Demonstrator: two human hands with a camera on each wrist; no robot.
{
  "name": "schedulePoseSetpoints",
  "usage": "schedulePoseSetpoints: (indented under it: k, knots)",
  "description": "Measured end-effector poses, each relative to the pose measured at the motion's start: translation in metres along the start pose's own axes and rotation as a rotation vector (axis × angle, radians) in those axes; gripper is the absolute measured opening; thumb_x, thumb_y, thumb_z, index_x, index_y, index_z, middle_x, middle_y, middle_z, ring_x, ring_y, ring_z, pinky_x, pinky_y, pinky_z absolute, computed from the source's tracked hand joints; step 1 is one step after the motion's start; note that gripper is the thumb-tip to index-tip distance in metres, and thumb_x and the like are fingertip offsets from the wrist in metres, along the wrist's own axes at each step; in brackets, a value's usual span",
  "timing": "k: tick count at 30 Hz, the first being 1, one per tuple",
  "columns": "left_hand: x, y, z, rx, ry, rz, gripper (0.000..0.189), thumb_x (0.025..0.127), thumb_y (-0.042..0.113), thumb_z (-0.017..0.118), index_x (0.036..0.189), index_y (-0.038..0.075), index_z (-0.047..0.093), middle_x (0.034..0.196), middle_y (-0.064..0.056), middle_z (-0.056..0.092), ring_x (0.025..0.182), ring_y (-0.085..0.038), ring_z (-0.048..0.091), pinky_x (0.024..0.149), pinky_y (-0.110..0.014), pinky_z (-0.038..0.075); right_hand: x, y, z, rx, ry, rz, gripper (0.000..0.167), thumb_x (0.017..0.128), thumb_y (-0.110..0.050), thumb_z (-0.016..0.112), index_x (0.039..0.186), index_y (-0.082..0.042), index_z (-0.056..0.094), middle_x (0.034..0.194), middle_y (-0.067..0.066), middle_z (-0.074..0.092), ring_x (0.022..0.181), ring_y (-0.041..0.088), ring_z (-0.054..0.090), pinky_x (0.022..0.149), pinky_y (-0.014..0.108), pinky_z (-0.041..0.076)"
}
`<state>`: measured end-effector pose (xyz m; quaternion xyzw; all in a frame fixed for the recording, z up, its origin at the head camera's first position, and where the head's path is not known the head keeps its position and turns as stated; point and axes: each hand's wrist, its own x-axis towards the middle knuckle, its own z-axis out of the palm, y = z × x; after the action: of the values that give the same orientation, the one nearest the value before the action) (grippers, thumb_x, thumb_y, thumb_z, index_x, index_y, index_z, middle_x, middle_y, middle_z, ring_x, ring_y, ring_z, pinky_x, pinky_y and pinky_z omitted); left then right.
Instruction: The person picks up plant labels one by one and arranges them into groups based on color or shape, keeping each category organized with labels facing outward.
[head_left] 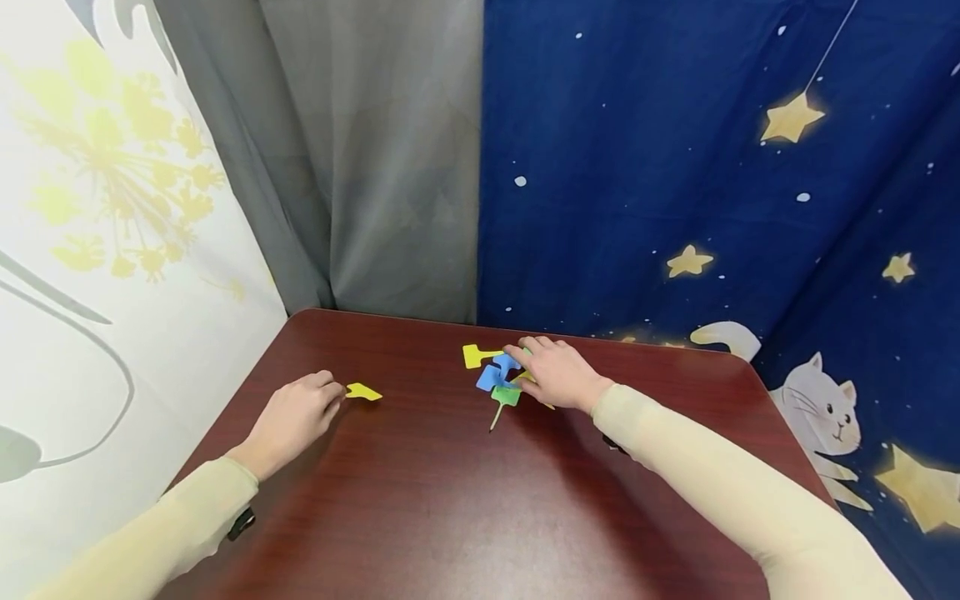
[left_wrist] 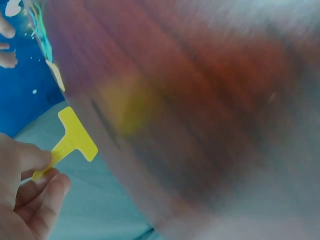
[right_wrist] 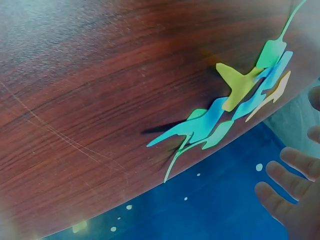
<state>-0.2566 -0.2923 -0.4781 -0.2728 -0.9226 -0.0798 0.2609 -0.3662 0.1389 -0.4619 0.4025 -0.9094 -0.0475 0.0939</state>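
Observation:
My left hand (head_left: pixel 294 417) pinches a yellow T-shaped plant label (left_wrist: pixel 79 134) by its thin stem, holding it above the table at the left. Its wide head points away from the fingers. On the far middle of the table lies a loose pile of similar labels, among them a blue label (head_left: pixel 491 377), a green label (head_left: pixel 506 395) and a yellow label (right_wrist: pixel 241 88). Over the right side of this pile reaches my right hand (head_left: pixel 561 372), covering part of it. In the right wrist view its fingers (right_wrist: pixel 292 182) are spread and apart from the labels.
The dark red-brown table (head_left: pixel 420 492) has rounded far corners. Directly behind it hang a grey curtain (head_left: pixel 405 167) and a blue curtain (head_left: pixel 637 167) with stars and a cat. A white patterned curtain (head_left: pixel 97 333) borders the left side.

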Motion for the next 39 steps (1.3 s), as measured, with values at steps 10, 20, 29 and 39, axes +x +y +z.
schedulePoseSetpoints:
  k: [10, 20, 29, 39]
  knots:
    - [-0.017, 0.017, 0.005, -0.025, -0.005, -0.056, 0.013, 0.076, 0.001, 0.082, 0.085, 0.005, 0.074, 0.079, 0.001, 0.056, 0.068, -0.015, 0.058, 0.059, -0.035, 0.055, 0.015, 0.008, 0.0, 0.082, -0.044, 0.038, 0.057, 0.095, -0.035, 0.067, 0.147, -0.017, 0.052, 0.132, 0.006, 0.059, 0.113, 0.025, 0.059, 0.092, 0.041, 0.054]
    - [-0.034, 0.032, 0.007, -0.013, -0.063, -0.184, 0.014, 0.076, 0.0, 0.081, 0.085, 0.006, 0.072, 0.074, 0.002, 0.053, 0.057, -0.016, 0.053, 0.049, -0.039, 0.05, 0.026, 0.01, 0.006, 0.08, -0.081, 0.055, 0.051, 0.097, -0.033, 0.066, 0.144, -0.016, 0.055, 0.128, 0.006, 0.061, 0.109, 0.024, 0.06, 0.091, 0.039, 0.055]
    - [-0.038, 0.047, 0.011, -0.041, -0.102, -0.296, 0.017, 0.075, -0.003, 0.075, 0.081, 0.009, 0.066, 0.069, 0.004, 0.05, 0.05, -0.013, 0.046, 0.042, -0.038, 0.044, 0.037, 0.012, 0.011, 0.071, -0.105, 0.111, 0.047, 0.097, -0.031, 0.065, 0.141, -0.017, 0.058, 0.125, 0.005, 0.063, 0.106, 0.024, 0.061, 0.087, 0.039, 0.055]
    - [-0.04, 0.059, 0.013, -0.044, -0.143, -0.331, 0.018, 0.075, -0.002, 0.074, 0.078, 0.012, 0.062, 0.067, 0.003, 0.052, 0.049, -0.015, 0.047, 0.041, -0.039, 0.042, 0.042, 0.015, 0.023, 0.042, -0.114, 0.121, 0.041, 0.096, -0.027, 0.065, 0.135, -0.016, 0.064, 0.12, 0.004, 0.065, 0.101, 0.022, 0.063, 0.081, 0.037, 0.057]
